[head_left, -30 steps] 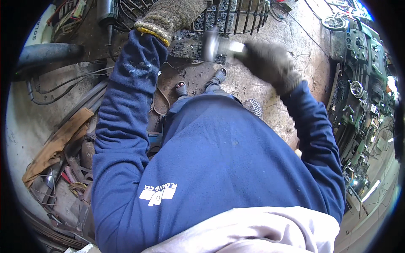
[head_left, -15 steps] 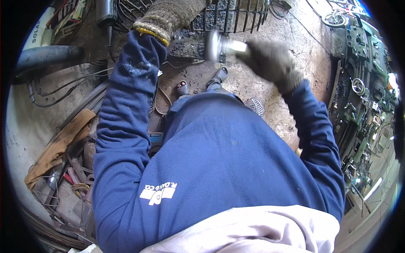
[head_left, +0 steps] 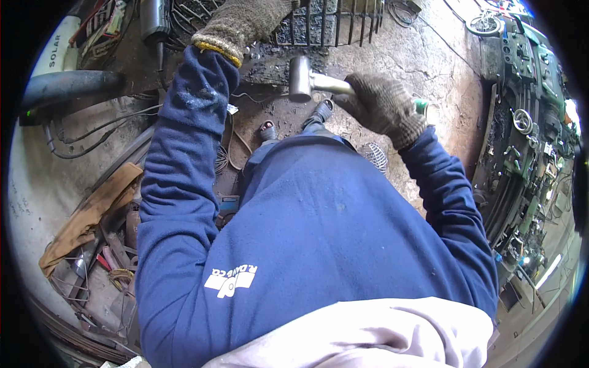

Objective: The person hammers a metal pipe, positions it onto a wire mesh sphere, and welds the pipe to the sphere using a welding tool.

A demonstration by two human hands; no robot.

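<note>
Far left, the left hand (head_left: 248, 24), in a grey-brown knitted glove with a yellow-edged cuff, stays almost where it was, beside the black, barred metal grate (head_left: 323, 23); its fingertips leave the view, so I cannot tell their grip. Farther right, the silver metal hammer (head_left: 301, 80), blurred earlier, now appears sharp and nearer. At right, the right hand (head_left: 381, 107), similarly gloved, wraps its fingers around the handle.

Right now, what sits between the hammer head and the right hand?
In the head-camera view, a pale handle spans the stretch from the hammer head to the gloved right hand.
</note>
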